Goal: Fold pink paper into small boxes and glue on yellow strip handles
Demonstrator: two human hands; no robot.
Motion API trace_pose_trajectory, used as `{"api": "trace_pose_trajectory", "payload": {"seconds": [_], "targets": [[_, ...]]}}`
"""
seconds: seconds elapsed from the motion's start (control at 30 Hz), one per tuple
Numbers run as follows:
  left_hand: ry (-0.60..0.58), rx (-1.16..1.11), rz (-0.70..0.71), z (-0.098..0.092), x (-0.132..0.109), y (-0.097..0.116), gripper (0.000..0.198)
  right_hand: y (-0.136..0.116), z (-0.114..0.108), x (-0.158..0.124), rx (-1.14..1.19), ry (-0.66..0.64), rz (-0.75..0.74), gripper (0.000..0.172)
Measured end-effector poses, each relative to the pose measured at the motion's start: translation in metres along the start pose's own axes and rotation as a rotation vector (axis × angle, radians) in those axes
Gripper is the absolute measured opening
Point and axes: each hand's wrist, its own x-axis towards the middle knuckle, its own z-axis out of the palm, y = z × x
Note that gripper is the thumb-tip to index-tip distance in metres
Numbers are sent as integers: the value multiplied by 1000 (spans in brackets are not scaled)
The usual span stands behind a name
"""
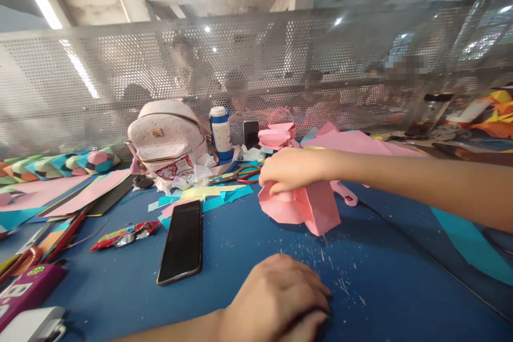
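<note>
My right hand point(290, 166) reaches in from the right with its fingers bent down over a folded pink paper shape point(316, 208), gripping it from above near the table's middle. My left hand point(280, 299) rests low at the front with its fingers curled. Something dark shows beneath those fingers, but I cannot tell whether it is an object or shadow. Just behind the folded paper lies a pink hot glue gun point(348, 195) with a black cord. Scissors with red handles point(250, 173) are to the left of my right hand.
A phone point(182, 243) lies left of centre near a red snack wrapper point(125, 235). Behind stand a pale backpack point(166, 131), a bottle point(221, 133) and pink paper pieces point(276, 136). A purple power strip point(30, 291) occupies the left edge. Perforated metal panels point(248, 53) rise behind.
</note>
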Motion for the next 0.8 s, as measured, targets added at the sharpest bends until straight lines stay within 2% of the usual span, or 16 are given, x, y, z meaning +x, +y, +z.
{"api": "trace_pose_trajectory", "payload": {"seconds": [0.07,0.17,0.27,0.33,0.4,0.53,0.63,0.8], "targets": [[220,10,-142,-15,6,2,4,7,3,-18,202,130,8,13],[552,74,-300,-33,13,-6,18,9,21,-42,465,349,114,23],[728,-43,-428,-40,20,-19,32,3,54,-56,670,597,251,31],[740,-208,-503,-42,25,-25,32,-5,76,-59,869,687,212,32],[679,-349,-581,-43,27,-28,21,-15,94,-59,1031,725,192,29],[568,-351,-712,-46,25,-27,18,-29,106,-58,1177,696,67,15],[547,-220,-684,-48,24,-25,13,-33,102,-56,1171,792,7,16],[495,-14,-526,-56,27,-19,12,-36,92,-53,1128,936,-35,4]]}}
